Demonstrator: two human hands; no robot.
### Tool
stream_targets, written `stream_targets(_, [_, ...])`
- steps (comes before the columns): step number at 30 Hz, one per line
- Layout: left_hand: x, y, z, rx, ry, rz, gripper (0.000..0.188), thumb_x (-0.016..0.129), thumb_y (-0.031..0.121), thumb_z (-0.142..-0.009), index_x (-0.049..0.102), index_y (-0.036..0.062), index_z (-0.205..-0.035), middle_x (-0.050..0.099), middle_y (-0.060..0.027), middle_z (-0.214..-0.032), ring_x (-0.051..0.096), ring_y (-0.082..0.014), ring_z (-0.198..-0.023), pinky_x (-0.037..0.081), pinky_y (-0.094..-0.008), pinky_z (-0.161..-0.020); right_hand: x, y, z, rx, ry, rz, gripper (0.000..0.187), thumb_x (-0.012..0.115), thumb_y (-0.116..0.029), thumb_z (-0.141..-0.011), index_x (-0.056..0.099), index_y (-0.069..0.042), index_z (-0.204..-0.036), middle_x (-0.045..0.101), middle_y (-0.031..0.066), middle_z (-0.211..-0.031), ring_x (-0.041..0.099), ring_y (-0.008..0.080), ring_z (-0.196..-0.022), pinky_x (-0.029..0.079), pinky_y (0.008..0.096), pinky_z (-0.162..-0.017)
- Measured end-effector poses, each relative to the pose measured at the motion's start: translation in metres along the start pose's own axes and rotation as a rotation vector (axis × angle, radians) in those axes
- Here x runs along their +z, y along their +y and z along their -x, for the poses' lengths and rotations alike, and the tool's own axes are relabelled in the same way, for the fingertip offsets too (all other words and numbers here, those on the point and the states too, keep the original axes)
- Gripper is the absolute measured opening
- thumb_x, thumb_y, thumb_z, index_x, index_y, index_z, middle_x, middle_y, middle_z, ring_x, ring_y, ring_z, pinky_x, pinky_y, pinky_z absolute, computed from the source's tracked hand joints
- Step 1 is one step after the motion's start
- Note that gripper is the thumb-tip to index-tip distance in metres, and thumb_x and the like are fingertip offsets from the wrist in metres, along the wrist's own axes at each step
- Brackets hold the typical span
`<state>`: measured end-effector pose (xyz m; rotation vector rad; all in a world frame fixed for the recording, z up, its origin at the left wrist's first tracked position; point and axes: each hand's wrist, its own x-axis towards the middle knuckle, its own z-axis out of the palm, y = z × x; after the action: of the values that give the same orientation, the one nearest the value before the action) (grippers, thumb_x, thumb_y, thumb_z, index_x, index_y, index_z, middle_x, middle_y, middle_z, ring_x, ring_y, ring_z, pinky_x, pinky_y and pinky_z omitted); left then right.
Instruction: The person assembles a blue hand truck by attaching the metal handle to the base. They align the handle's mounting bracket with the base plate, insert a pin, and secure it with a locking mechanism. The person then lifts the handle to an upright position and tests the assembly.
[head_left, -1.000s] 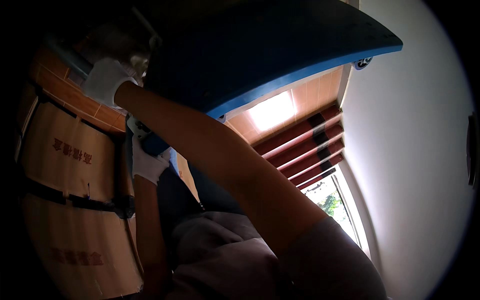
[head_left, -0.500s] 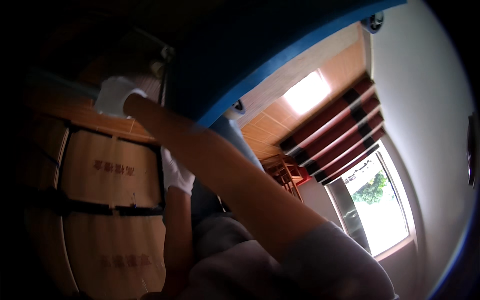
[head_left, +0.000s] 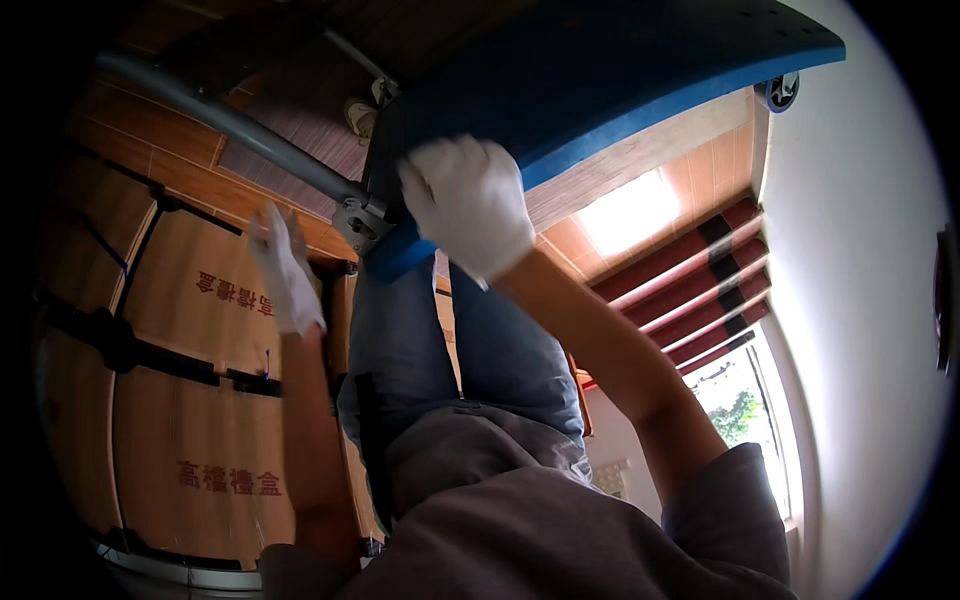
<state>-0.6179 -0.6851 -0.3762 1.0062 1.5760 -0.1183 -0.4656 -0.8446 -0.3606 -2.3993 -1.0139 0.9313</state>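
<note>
A blue platform trolley [head_left: 600, 110] spans the top of the view, dark across its deck, with a bright blue edge. Its grey tubular handle [head_left: 240, 130] runs off to the upper left from a metal bracket [head_left: 362, 222]. My right hand [head_left: 470, 205], in a white glove, is over the trolley's near edge; its fingers are bent away and blurred, so any grip is hidden. On the left, my gloved left hand [head_left: 285, 265] is open, fingers stretched and apart, holding nothing. It is in front of a cardboard box [head_left: 215, 320], beside the bracket; contact cannot be made out.
Cardboard boxes [head_left: 200, 430] with black straps are stacked at left. A caster [head_left: 780, 92] shows under the trolley's far right end. Wood-look floor [head_left: 195, 165] lies beyond the boxes. A red and black striped curtain [head_left: 690, 275] and a window [head_left: 745, 420] are at right.
My right hand has moved right, from near the handle at far left to the trolley's edge. My left hand has moved left and up, its fingers now spread. The view has shifted.
</note>
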Motion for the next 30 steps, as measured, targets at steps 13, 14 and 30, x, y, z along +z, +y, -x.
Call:
stream_targets(13, [0.075, 0.029, -0.06, 0.141, 0.03, 0.123, 0.037, 0.054, 0.004, -0.083, 0.033, 0.0036, -0.114, 0.043, -0.0021, -0.065, 0.042, -0.0111, -0.054, 0.044, -0.0293, -0.057, 0.02, 0.042, 0.025, -0.482, -0.194, 0.296, 0.045, 0.06, -0.047, -0.072, 0.059, -0.013, -0.101, 0.059, 0.0009, -0.094, 0.057, 0.0178, -0.086, 0.042, 0.0307, -0.085])
stream_targets(14, [0.075, 0.03, -0.061, 0.148, 0.031, 0.124, 0.032, 0.052, 0.002, -0.083, 0.034, 0.004, -0.11, 0.042, -0.0017, -0.064, 0.041, -0.0108, -0.053, 0.043, -0.0293, -0.056, 0.022, 0.041, 0.023, -0.48, -0.207, 0.305, 0.045, 0.06, -0.047, -0.071, 0.059, -0.014, -0.101, 0.059, 0.0004, -0.094, 0.056, 0.0173, -0.086, 0.042, 0.0302, -0.085])
stream_targets(30, [0.075, 0.03, -0.059, 0.187, 0.016, 0.123, 0.03, 0.053, 0.0, -0.081, 0.036, -0.0015, -0.106, 0.043, -0.0027, -0.058, 0.042, -0.0101, -0.048, 0.041, -0.0271, -0.049, -0.003, 0.004, -0.003, -0.203, -0.598, 0.205, 0.039, 0.064, -0.035, -0.075, 0.061, -0.012, -0.107, 0.06, 0.0037, -0.1, 0.057, 0.0173, -0.093, 0.044, 0.0324, -0.083])
